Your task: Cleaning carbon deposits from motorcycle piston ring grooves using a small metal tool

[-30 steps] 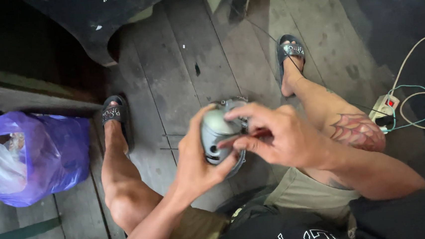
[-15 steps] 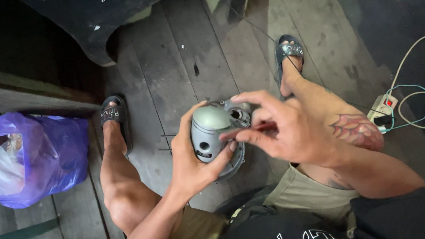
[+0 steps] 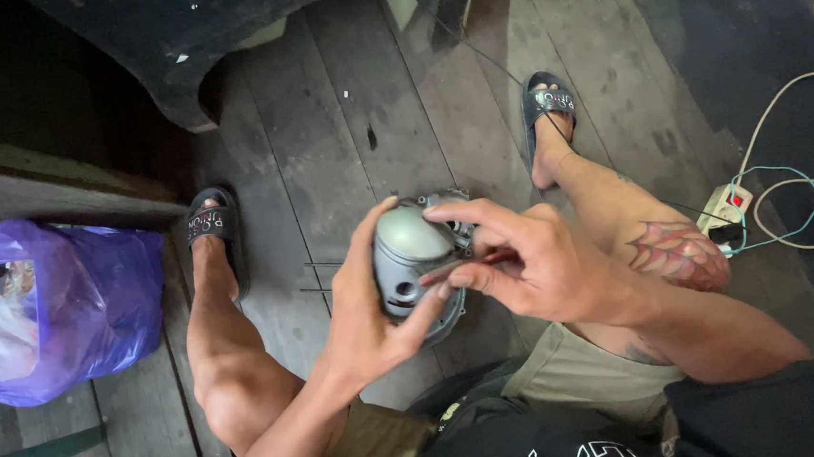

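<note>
I hold a rounded grey metal housing [image 3: 409,257] between my knees, above a worn plank floor. My left hand [image 3: 367,312] cups it from the left and underneath, thumb up along its side. My right hand [image 3: 524,263] pinches a thin reddish tool [image 3: 472,264] whose tip rests against the housing's right face. The far side of the housing is hidden behind my fingers.
A purple plastic bag [image 3: 68,300] with white contents lies at the left. A white power strip [image 3: 725,208] with pale cables sits on the floor at the right. My feet wear dark sandals [image 3: 211,223]. A dark curved object [image 3: 222,41] overhangs the top.
My right hand has slid lower and to the right across the housing, uncovering its grey dome. The housing sits slightly tilted in my left hand compared with before.
</note>
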